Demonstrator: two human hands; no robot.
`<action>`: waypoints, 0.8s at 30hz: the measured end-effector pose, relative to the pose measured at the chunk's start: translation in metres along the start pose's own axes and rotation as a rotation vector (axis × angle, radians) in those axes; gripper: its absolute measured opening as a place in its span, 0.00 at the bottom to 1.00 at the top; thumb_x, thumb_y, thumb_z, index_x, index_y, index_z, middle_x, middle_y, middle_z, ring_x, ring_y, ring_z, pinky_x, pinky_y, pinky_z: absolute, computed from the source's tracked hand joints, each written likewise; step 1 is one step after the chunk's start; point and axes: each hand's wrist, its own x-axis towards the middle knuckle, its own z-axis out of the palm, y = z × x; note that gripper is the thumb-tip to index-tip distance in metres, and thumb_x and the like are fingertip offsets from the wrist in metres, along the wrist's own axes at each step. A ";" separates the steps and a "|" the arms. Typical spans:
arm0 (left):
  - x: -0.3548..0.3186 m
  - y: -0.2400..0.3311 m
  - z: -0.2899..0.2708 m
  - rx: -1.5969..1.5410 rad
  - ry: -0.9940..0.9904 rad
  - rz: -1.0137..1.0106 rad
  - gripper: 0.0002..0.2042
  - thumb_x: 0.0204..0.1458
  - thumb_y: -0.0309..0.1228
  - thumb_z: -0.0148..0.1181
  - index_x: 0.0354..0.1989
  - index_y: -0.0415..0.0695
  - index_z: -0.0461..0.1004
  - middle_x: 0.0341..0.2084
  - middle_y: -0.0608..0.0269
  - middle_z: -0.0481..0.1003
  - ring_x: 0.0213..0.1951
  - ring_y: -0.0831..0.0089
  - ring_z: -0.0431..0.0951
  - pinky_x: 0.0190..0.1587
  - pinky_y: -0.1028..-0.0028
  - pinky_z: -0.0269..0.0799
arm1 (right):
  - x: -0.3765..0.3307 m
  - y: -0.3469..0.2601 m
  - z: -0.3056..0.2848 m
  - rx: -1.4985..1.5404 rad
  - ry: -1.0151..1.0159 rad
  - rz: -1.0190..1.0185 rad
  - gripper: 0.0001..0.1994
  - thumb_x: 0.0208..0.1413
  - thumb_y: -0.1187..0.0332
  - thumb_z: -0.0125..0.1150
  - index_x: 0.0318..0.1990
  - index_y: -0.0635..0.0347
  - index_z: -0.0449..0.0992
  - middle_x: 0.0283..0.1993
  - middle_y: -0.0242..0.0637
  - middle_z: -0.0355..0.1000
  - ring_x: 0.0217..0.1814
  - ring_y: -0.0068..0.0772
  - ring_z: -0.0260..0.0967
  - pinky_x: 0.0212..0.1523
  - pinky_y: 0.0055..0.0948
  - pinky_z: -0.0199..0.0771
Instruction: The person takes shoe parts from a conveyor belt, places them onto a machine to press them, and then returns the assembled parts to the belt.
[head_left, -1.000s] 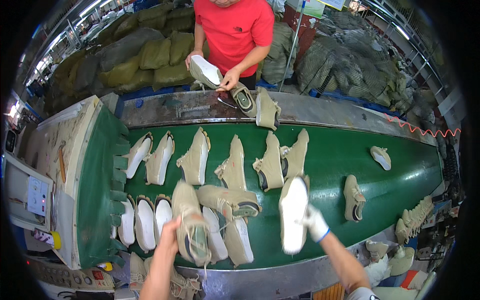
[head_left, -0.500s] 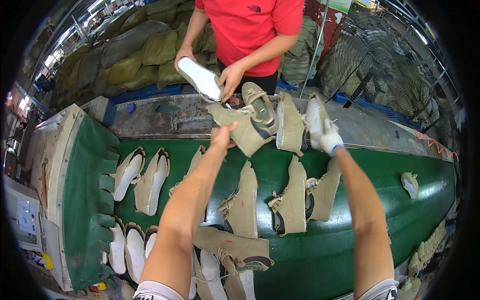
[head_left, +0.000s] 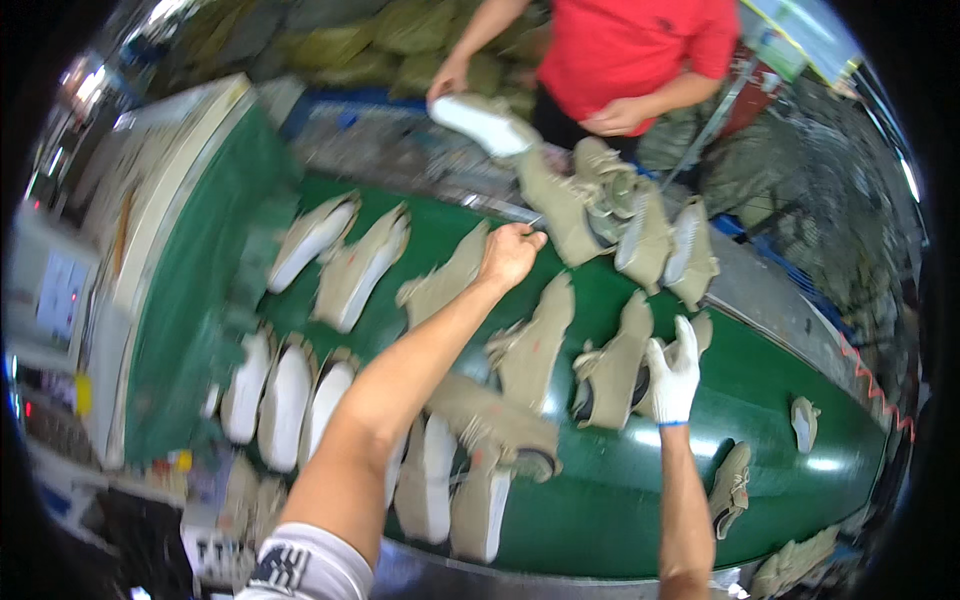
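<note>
My left hand (head_left: 512, 252) is bare and closed above the green conveyor belt (head_left: 600, 510), beside the beige shoe upper (head_left: 560, 215) at the bench edge. A thin shiny bit shows at its fingertips, too blurred to name. My right hand (head_left: 675, 380), in a white glove, is open with thumb and fingers apart. It hovers over or touches a beige upper that it partly hides; which, I cannot tell. Left of it lies another upper (head_left: 615, 370), and a further upper (head_left: 535, 345) lies beyond that. Two more uppers, one a pale-bottomed upper (head_left: 688, 250), lean along the bench.
Across the belt, a person in a red shirt (head_left: 640, 50) holds a white-bottomed upper (head_left: 480, 125) by one end. Several uppers lie at left near a green curtain (head_left: 200, 290). A small upper (head_left: 804, 423) and a laced upper (head_left: 731, 490) lie at right.
My right hand has let go of an upper at the bench and come back over the belt. My left hand has released another upper. The person opposite has one hand off their upper. The view has tilted.
</note>
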 end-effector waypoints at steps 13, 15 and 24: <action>-0.587 -0.108 -0.444 0.401 0.719 -0.464 0.23 0.53 0.32 0.70 0.55 0.31 0.76 0.46 0.45 0.82 0.48 0.63 0.83 0.53 0.68 0.76 | -0.503 -0.163 0.102 0.216 -1.323 0.800 0.21 0.58 0.54 0.71 0.42 0.68 0.81 0.34 0.36 0.80 0.37 0.26 0.76 0.43 0.27 0.75; -0.612 -0.100 -0.454 0.519 0.619 -0.542 0.28 0.51 0.34 0.72 0.58 0.31 0.74 0.49 0.46 0.81 0.49 0.62 0.83 0.54 0.67 0.75 | -0.526 -0.168 0.119 -0.004 -1.268 0.404 0.32 0.52 0.47 0.73 0.52 0.68 0.77 0.45 0.48 0.80 0.50 0.46 0.78 0.53 0.38 0.75; -0.676 -0.159 -0.355 0.529 0.161 -0.496 0.56 0.35 0.49 0.81 0.70 0.29 0.57 0.61 0.33 0.70 0.64 0.45 0.71 0.65 0.59 0.68 | -0.590 -0.208 0.194 -0.131 -1.081 0.362 0.52 0.43 0.52 0.79 0.71 0.72 0.57 0.64 0.62 0.70 0.66 0.56 0.69 0.65 0.40 0.69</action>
